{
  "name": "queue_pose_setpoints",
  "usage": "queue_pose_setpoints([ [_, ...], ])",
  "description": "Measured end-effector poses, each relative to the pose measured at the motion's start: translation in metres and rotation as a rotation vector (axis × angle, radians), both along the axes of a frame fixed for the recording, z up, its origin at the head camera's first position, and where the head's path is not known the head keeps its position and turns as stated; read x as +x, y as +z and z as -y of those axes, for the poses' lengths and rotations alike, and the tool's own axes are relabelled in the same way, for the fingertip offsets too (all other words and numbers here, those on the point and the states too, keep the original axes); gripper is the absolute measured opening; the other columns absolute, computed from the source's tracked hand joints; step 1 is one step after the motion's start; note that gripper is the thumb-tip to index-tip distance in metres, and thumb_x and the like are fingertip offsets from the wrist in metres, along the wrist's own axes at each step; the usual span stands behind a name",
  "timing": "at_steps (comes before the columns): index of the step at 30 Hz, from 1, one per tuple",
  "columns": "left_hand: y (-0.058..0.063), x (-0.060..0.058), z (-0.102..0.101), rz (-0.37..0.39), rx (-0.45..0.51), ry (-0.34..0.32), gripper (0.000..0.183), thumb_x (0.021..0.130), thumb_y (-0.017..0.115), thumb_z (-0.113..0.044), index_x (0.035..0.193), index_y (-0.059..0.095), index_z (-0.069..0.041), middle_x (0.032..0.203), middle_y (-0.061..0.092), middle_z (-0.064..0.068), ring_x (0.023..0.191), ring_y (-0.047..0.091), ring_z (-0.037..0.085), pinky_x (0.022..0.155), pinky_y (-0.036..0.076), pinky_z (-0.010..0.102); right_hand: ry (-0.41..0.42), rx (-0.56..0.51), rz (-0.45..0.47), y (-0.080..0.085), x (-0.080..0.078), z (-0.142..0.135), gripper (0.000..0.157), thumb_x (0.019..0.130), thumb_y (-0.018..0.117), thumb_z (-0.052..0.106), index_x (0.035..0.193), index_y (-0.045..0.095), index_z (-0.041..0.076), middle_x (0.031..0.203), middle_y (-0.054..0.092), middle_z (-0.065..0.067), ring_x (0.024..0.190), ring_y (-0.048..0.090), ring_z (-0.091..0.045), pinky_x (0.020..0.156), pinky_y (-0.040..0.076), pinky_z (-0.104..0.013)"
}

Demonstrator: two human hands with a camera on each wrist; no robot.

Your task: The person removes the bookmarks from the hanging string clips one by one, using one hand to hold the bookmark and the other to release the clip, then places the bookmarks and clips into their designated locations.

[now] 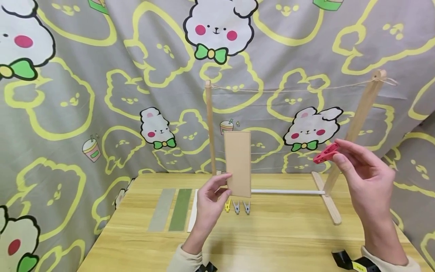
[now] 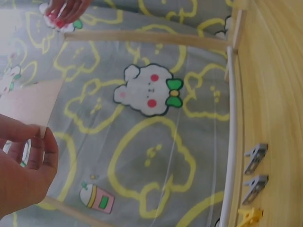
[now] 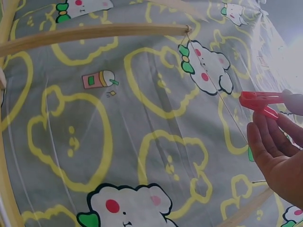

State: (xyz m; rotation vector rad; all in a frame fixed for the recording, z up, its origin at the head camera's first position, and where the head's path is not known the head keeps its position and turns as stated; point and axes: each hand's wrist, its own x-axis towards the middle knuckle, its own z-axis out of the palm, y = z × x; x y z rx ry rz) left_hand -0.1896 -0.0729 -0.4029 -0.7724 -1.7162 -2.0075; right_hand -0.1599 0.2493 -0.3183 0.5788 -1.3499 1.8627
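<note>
Upright in front of the wooden frame is a tan rectangular card (image 1: 238, 162), pinched near its lower left edge by my left hand (image 1: 211, 202). My right hand (image 1: 368, 181) pinches a red clothespin (image 1: 325, 153) between thumb and fingers, close to the right post. In the right wrist view the red clothespin (image 3: 260, 99) points away from the fingertips. A thin string (image 1: 282, 90) runs between the tops of the left post (image 1: 210, 128) and the right post (image 1: 363, 102), above both hands. Neither the card nor the clothespin touches it.
Grey (image 1: 162, 209), green (image 1: 181, 210) and white (image 1: 192, 209) strips lie on the table's left. Behind my left hand are a yellow clothespin (image 1: 227, 205) and two grey clothespins (image 1: 236, 207). A white rod (image 1: 289, 192) joins the frame's base; a patterned curtain (image 1: 176, 87) hangs behind.
</note>
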Motion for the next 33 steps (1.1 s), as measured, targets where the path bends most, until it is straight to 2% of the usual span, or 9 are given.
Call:
queue_pose_setpoints([
  [9,-0.003,0.004,0.022,-0.006,0.003,0.040,0.041,0.084,0.066,0.023,0.122,0.066,0.008,0.114,0.071,0.014,0.099,0.067,0.017,0.083,0.059,0.029,0.021,-0.052,-0.068,-0.015,0.001,0.008,0.037,0.084,0.059,-0.031,0.120,0.053,-0.032,0.107,0.072,-0.025,0.096,0.072,-0.026,0.090,0.056,-0.024],
  [16,-0.003,0.003,0.034,-0.071,0.011,0.050,0.039,0.083,0.066,0.024,0.120,0.064,0.013,0.116,0.072,0.009,0.099,0.068,0.015,0.082,0.059,0.027,0.026,-0.069,-0.058,-0.022,0.005,0.011,0.037,0.085,0.059,-0.031,0.121,0.053,-0.031,0.107,0.072,-0.025,0.096,0.071,-0.026,0.090,0.057,-0.025],
  [23,0.000,0.007,0.048,-0.039,0.003,0.081,0.038,0.084,0.065,0.024,0.121,0.063,0.014,0.116,0.073,0.005,0.102,0.068,0.016,0.084,0.059,0.029,0.026,-0.083,-0.040,-0.026,0.007,0.015,0.037,0.086,0.058,-0.030,0.122,0.053,-0.030,0.107,0.072,-0.024,0.095,0.071,-0.025,0.091,0.056,-0.025],
  [33,0.004,0.010,0.062,-0.034,-0.013,0.114,0.038,0.084,0.067,0.023,0.121,0.065,0.011,0.116,0.073,0.005,0.101,0.068,0.016,0.083,0.059,0.029,0.076,-0.129,-0.038,-0.035,0.010,0.020,0.038,0.086,0.055,-0.032,0.123,0.050,-0.032,0.108,0.070,-0.027,0.097,0.071,-0.027,0.092,0.056,-0.028],
])
